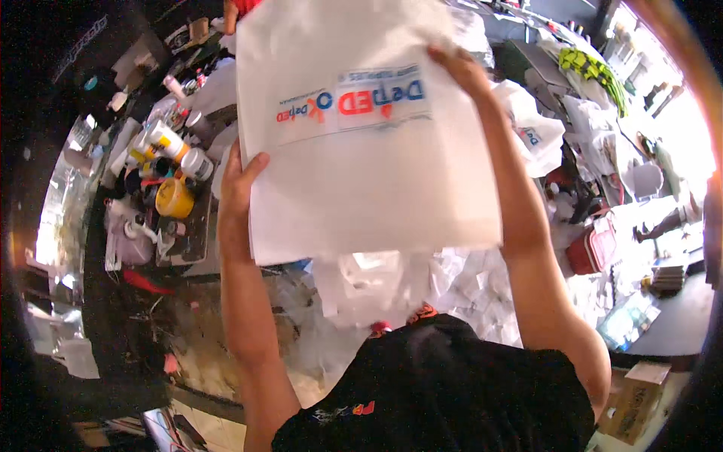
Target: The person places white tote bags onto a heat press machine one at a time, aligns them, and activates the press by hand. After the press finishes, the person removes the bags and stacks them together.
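Observation:
A large white sheet-like bag or stack of bags (pixel 367 181), with blue and red print that appears upside down, is raised in front of me. My left hand (pixel 240 175) grips its left edge, with the thumb on the front face and the fingers behind. On the upper right, my right hand (pixel 460 68) lies against the printed face near the edge; whether its fingers pinch the material cannot be told. Another white printed bag (pixel 528 133) lies beyond my right forearm. The far edge of the held material runs out at the top of the view.
At left, a yellow bucket (pixel 174 198) and white tubs (pixel 196 164) crowd a work surface. Crumpled white material (pixel 474 288) lies below. A red cooler box (pixel 591 246) and a cardboard box (pixel 634 404) stand at right. Another person's hand (pixel 230 17) shows at the top.

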### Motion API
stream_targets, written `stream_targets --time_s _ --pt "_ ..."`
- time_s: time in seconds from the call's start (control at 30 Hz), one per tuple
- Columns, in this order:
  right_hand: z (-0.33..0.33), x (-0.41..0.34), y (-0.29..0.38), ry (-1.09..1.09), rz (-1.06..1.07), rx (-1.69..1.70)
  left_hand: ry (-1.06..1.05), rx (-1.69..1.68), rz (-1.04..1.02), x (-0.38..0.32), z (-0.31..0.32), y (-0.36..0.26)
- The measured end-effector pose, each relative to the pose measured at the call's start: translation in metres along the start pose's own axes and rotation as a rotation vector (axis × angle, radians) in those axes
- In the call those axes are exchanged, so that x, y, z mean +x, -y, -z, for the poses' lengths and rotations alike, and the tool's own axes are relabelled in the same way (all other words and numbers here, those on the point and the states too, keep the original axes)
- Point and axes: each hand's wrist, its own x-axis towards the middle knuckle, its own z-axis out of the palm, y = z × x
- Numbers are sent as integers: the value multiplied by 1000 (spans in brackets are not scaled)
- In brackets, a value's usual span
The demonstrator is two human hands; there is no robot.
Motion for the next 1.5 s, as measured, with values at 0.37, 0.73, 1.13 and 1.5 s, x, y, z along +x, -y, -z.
stream_targets --time_s 0.37,0.73,1.13,1.5 --pt "-57 -41 -243 191 256 -442 -62 512 417 96 41 212" --pt "-2 -42 -274 769 351 -714 -24 655 466 134 18 197" --pt "66 -59 -232 1158 152 -965 119 722 456 139 52 206" --pt "-26 -36 -206 602 -143 -391 3 515 317 145 74 217"
